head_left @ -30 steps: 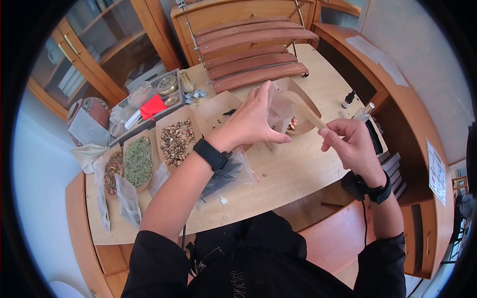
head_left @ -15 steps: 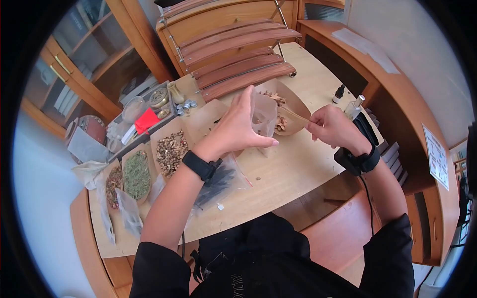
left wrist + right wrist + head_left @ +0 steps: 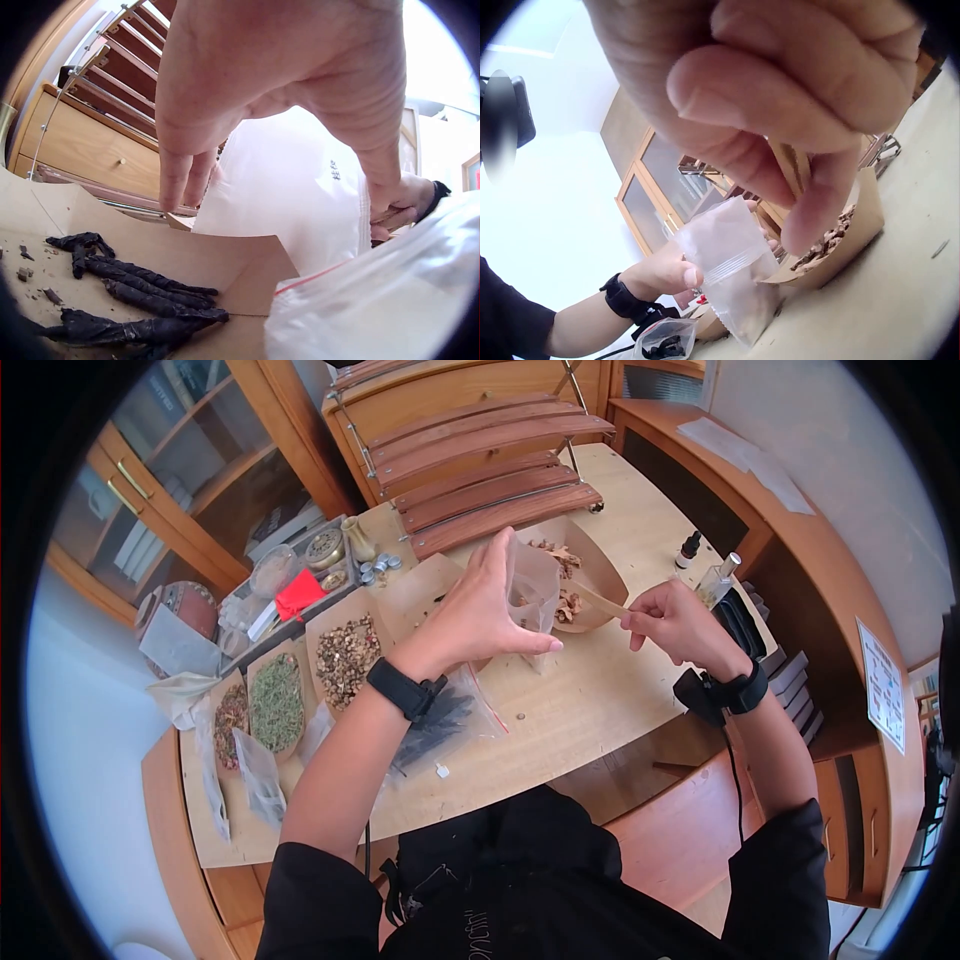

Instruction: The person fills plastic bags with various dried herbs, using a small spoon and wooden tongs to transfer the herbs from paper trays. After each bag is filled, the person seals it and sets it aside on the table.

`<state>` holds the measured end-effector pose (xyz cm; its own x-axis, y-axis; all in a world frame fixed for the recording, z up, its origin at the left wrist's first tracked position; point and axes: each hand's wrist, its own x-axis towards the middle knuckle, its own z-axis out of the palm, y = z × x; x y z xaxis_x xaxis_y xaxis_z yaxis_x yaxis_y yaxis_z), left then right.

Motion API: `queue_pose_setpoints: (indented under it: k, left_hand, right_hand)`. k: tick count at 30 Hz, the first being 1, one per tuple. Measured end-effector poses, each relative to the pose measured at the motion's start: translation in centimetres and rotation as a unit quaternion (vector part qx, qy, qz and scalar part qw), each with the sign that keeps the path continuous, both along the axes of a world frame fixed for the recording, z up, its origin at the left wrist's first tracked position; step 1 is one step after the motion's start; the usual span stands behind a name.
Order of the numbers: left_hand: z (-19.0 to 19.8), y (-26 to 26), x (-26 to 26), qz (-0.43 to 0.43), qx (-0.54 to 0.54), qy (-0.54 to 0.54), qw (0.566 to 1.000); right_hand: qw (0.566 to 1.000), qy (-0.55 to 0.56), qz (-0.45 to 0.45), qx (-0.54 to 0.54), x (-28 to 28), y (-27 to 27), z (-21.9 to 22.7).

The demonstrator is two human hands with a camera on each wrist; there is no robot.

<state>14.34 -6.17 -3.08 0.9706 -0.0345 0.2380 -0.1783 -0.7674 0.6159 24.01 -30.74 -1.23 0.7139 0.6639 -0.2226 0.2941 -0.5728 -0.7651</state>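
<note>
The left hand [image 3: 468, 608] grips a translucent bag [image 3: 532, 585] between thumb and fingers, holding it upright with its mouth spread. Pinched by the right hand [image 3: 675, 622] is a thin light-wood utensil [image 3: 598, 598] that slants toward the bag and a paper tray [image 3: 603, 575] of brown dried pieces [image 3: 568, 606]; its far end cannot be made out. In the left wrist view, the bag [image 3: 281, 187] hangs below the left hand [image 3: 277, 67], beside a tray of dark twisted pods [image 3: 150, 296]. In the right wrist view, the right hand's fingers [image 3: 750, 97] curl round the utensil [image 3: 791, 169].
Paper trays of dark pods, mixed pieces [image 3: 345, 660], green herbs [image 3: 277, 705] and reddish bits [image 3: 230, 728] line the left side. A zip bag [image 3: 440, 730] lies in front. Behind stands a slatted wooden rack [image 3: 490, 445]; a dropper bottle [image 3: 688, 550] and glass bottle [image 3: 718, 582] are at right.
The right hand and utensil have come lower and left relative to the tray of brown pieces, and more of those pieces shows. The left hand keeps its grip on the bag. The head view has shifted.
</note>
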Motion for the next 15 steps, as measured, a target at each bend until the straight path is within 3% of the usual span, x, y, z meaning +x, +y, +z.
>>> queue_pose_setpoints:
  k: [9, 15]
  left_hand:
    - [-0.3, -0.1, 0.2, -0.010, -0.020, -0.004, 1.000]
    - [-0.1, -0.3, 0.2, -0.002, -0.003, 0.001, 1.000]
  right_hand:
    - [0.998, 0.021, -0.033, 0.050, 0.0, -1.0, -1.0]
    - [0.991, 0.095, -0.069, 0.066, 0.5, 0.1, -1.2]
